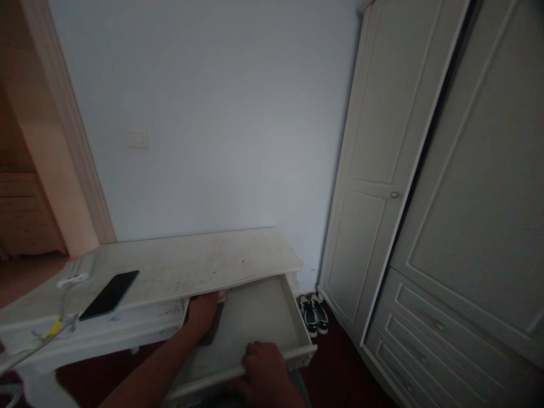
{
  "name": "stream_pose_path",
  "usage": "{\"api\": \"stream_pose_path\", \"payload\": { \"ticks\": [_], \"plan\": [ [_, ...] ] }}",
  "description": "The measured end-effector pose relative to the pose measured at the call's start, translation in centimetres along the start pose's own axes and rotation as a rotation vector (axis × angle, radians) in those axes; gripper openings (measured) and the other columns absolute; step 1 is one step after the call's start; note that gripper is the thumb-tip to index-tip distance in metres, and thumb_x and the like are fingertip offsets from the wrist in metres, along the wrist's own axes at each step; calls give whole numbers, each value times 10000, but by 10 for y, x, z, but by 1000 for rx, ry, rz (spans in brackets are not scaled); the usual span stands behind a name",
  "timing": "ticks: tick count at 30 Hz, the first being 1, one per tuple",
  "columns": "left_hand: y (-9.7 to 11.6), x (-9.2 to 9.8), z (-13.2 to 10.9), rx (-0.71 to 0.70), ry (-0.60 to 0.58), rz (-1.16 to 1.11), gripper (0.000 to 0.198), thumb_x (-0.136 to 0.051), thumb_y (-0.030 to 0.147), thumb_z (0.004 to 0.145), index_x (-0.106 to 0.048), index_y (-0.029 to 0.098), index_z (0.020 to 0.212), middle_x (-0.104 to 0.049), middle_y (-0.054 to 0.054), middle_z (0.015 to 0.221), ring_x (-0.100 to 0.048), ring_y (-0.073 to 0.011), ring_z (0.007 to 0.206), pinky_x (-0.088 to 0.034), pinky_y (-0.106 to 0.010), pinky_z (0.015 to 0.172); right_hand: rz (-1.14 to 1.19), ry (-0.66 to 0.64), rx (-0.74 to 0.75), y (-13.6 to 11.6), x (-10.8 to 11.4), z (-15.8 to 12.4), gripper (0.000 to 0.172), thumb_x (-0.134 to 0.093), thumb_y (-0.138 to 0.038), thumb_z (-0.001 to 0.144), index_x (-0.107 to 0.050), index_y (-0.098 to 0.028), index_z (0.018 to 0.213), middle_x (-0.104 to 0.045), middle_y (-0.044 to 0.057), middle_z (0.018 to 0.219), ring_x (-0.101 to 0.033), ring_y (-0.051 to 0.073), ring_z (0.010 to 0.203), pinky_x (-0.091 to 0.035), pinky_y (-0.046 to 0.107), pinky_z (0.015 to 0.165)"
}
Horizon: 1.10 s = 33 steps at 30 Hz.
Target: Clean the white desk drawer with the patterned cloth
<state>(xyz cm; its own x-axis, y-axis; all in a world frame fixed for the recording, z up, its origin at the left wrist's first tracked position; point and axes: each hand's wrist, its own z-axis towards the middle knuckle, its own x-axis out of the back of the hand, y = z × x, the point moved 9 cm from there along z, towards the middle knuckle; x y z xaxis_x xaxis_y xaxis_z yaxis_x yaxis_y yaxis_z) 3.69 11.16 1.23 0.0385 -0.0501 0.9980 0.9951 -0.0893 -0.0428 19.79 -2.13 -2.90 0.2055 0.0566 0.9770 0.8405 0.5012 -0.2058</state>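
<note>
A white drawer (pixel 259 317) is pulled out from under a white desk (pixel 191 258). My right hand (pixel 266 368) is closed over the top of the drawer's front edge. Inside the drawer, at its left rear, is my left hand (pixel 204 310), with its fingers hidden beneath the desk top. Close beside it lies a dark flat thing (pixel 212 327) whose kind I cannot make out. A small pale thing (pixel 221 296) shows at the fingers' right side; whether the hand holds either one is hidden.
A black smartphone (pixel 109 294) lies on the desk's left part, near a white power strip (pixel 76 271) and a cable with a yellow tag (pixel 54 328). Black-and-white sneakers (pixel 313 314) stand on the dark red floor. A tall wardrobe (pixel 382 141) rises at right.
</note>
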Motion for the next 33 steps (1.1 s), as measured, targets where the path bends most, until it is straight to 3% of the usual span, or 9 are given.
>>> {"api": "stream_pose_path", "payload": {
  "ticks": [6, 11, 14, 17, 20, 23, 26, 29, 33],
  "plan": [
    [29, -7, -6, 7, 44, 74, 577, -518, 264, 961, -531, 191, 1533, -597, -280, 1482, -597, -474, 1307, -537, -678, 959, -20, -18, 0, 1, -2, 2, 643, -597, -781, 893, -814, -189, 1015, -776, 138, 1012, -735, 335, 993, -578, 449, 862],
    [55, -22, -36, -283, -99, 170, 877, -571, 155, 831, -321, 249, 1666, -369, -223, 1707, -463, -472, 1459, -461, -656, 1080, -24, 9, 9, -3, 0, 2, 647, -570, -767, 910, -816, -177, 1009, -777, 140, 991, -736, 322, 986, -570, 438, 875],
    [53, -34, -55, -398, -188, 112, 997, -552, 129, 772, -212, 313, 1691, -321, -163, 1744, -440, -415, 1500, -473, -597, 1096, -16, 15, 8, -3, 1, 1, 659, -552, -773, 907, -817, -178, 1008, -778, 138, 994, -738, 332, 981, -567, 447, 876],
    [31, -36, -53, -291, -142, 90, 939, -507, 161, 808, -223, 311, 1690, -356, -153, 1731, -507, -395, 1446, -516, -562, 1054, -10, 16, 1, -1, 1, 0, 651, -547, -770, 906, -816, -187, 1015, -778, 132, 1003, -740, 339, 980, -567, 451, 868],
    [9, -30, -37, -94, -24, 124, 771, -410, 146, 893, -340, 225, 1657, -487, -227, 1625, -630, -393, 1290, -566, -521, 971, -9, 7, 2, 0, 0, 0, 629, -545, -750, 923, -814, -190, 1017, -775, 135, 1020, -735, 344, 995, -565, 456, 870],
    [7, -25, -22, 7, 39, 128, 659, -340, 141, 951, -425, 139, 1605, -600, -296, 1461, -703, -390, 1128, -591, -491, 882, -9, 5, 1, 0, -1, 0, 580, -592, -719, 919, -811, -189, 1009, -770, 138, 1032, -726, 343, 1009, -559, 453, 879],
    [20, -24, -18, 1, 45, 125, 662, -322, 131, 960, -404, 124, 1616, -569, -320, 1478, -693, -413, 1139, -589, -521, 870, 1, 25, -2, 0, 2, -2, 542, -638, -698, 907, -804, -193, 1012, -768, 134, 1038, -723, 328, 1009, -554, 433, 880],
    [30, -25, -25, -74, 19, 115, 721, -448, 194, 938, -353, 224, 1652, -483, -262, 1602, -613, -439, 1289, -553, -581, 965, 2, 23, -5, -1, 4, -3, 536, -630, -690, 918, -799, -190, 1012, -766, 136, 1040, -724, 323, 1009, -555, 427, 880],
    [31, -39, -39, -218, -179, 78, 1093, -698, 214, 730, -192, 291, 1696, -304, -214, 1736, -491, -466, 1442, -498, -619, 1068, 12, 17, 8, -2, 6, -3, 551, -598, -701, 933, -798, -195, 1018, -768, 134, 1047, -725, 323, 1019, -557, 431, 885]
  ]
}}
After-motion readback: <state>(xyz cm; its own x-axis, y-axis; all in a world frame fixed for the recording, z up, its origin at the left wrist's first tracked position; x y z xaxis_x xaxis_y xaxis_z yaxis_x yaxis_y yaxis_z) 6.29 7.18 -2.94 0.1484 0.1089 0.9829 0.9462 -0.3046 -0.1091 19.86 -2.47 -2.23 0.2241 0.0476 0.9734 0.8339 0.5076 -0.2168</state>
